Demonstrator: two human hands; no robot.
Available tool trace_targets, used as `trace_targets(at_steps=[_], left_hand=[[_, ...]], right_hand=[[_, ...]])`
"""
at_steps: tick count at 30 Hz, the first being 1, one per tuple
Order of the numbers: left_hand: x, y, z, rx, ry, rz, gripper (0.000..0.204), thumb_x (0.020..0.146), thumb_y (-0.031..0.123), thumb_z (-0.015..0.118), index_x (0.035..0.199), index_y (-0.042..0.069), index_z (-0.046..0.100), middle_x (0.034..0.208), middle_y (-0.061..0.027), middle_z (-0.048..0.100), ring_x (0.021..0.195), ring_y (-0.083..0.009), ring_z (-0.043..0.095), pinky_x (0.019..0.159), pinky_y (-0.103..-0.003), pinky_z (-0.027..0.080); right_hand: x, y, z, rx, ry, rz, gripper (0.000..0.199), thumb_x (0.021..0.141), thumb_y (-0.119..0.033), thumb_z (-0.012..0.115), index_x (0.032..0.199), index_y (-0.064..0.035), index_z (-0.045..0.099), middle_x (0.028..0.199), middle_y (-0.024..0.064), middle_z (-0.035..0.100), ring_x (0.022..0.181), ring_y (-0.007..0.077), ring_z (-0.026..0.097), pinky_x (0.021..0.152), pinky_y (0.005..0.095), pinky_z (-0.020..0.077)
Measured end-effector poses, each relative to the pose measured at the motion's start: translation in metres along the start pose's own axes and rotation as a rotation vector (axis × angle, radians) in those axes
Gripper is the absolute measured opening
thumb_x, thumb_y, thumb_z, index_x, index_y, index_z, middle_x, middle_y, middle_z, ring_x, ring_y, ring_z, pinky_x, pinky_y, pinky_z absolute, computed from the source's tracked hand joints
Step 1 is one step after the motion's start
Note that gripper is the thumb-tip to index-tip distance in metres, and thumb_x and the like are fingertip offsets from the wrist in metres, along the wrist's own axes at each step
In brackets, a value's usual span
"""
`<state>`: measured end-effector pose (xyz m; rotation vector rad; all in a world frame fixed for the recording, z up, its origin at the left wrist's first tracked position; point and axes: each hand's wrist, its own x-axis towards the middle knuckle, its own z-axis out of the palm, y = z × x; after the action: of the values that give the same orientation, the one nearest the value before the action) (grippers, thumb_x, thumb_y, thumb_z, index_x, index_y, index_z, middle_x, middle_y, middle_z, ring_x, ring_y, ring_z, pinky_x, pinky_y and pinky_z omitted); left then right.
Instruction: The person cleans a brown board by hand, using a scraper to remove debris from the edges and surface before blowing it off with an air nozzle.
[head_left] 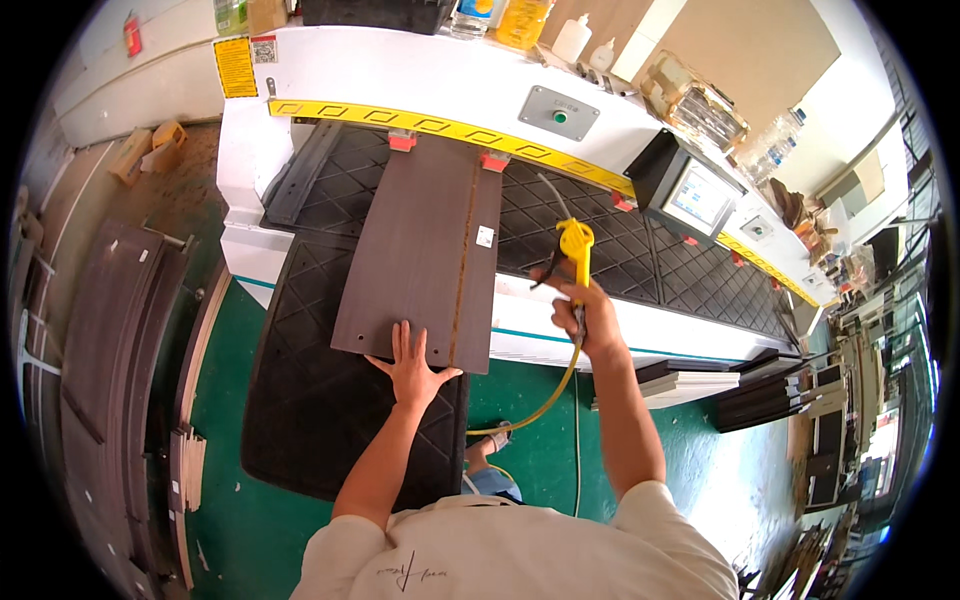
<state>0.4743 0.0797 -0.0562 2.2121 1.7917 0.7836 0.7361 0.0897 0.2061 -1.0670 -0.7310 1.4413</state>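
Note:
My left hand (412,372) lies with spread fingers on the near end of a long dark brown wooden panel (410,235). A groove runs lengthwise along the panel, small round holes show near its front edge, and a white label is stuck on its right part. The panel's far end reaches under the yellow-striped beam of a white machine. To the right of the panel, my right hand (590,310) is closed around a yellow air blow gun (577,245), held up with its thin nozzle pointing away. A yellow hose hangs from its lower end.
A black padded table (300,400) supports the panel. Red-tipped clamps (495,160) sit under the beam. A control screen (697,195) juts out at right; bottles (572,40) stand on top. Dark panels (115,330) are stacked at left, and more boards (680,385) lie at right.

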Motion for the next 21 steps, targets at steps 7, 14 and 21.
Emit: trace_targets(at_steps=[7, 14, 21], left_hand=[[0.000, -0.004, 0.004, -0.017, 0.014, 0.014, 0.111, 0.063, 0.066, 0.088, 0.150, 0.016, 0.040, 0.164, -0.0174, 0.032, 0.155, -0.0386, 0.024, 0.104, -0.090, 0.002], [0.038, 0.031, -0.066, -0.478, -0.172, -0.094, 0.079, 0.086, 0.041, 0.079, 0.148, 0.003, 0.050, 0.154, -0.0207, 0.049, 0.145, -0.0358, 0.044, 0.120, -0.058, 0.029], [0.035, 0.132, -0.432, -0.500, 0.789, 1.031, 0.056, 0.096, 0.022, 0.068, 0.142, -0.007, 0.053, 0.144, -0.0208, 0.058, 0.138, -0.0327, 0.052, 0.120, -0.047, 0.036]], right_hand=[[-0.091, 0.020, -0.007, 0.219, -0.124, -0.077, 0.081, 0.085, -0.012, 0.066, 0.158, -0.0057, 0.033, 0.137, 0.0240, 0.059, 0.129, 0.0334, 0.056, 0.100, 0.0487, 0.0496], [-0.155, 0.094, -0.041, -0.318, 0.287, 0.293, 0.027, 0.104, -0.029, 0.061, 0.121, -0.0087, 0.055, 0.091, 0.0012, 0.063, 0.081, 0.0124, 0.063, 0.062, 0.0275, 0.0487], [-0.216, 0.086, -0.080, -0.508, 0.254, 0.425, 0.041, 0.097, -0.019, 0.069, 0.134, -0.0096, 0.054, 0.094, 0.0009, 0.061, 0.084, 0.0110, 0.063, 0.062, 0.0241, 0.0456]])
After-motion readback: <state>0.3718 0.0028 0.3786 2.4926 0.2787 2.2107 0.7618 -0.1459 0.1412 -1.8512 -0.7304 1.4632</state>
